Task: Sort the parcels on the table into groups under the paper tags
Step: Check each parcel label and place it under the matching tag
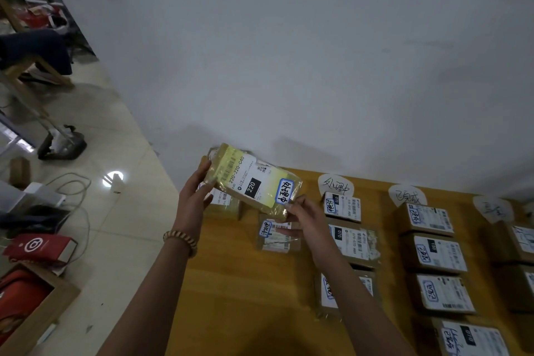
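Note:
I hold a taped cardboard parcel (251,182) with a white label marked 220 and a blue-framed handwritten sticker, lifted above the wooden table (239,283). My left hand (193,197) grips its far left end and my right hand (303,217) grips its near right corner. Paper tags (335,185) (407,195) (492,207) lie along the table's back edge. Under them sit columns of labelled parcels (342,207) (430,218) (514,240). Two more parcels (277,235) (225,205) lie below the held one.
A white wall (289,52) rises right behind the table. Left of the table is tiled floor (115,225) with cables, a red bag (40,246), an open cardboard box (34,309) and a stand base (62,145). A seated person (34,49) is at far left.

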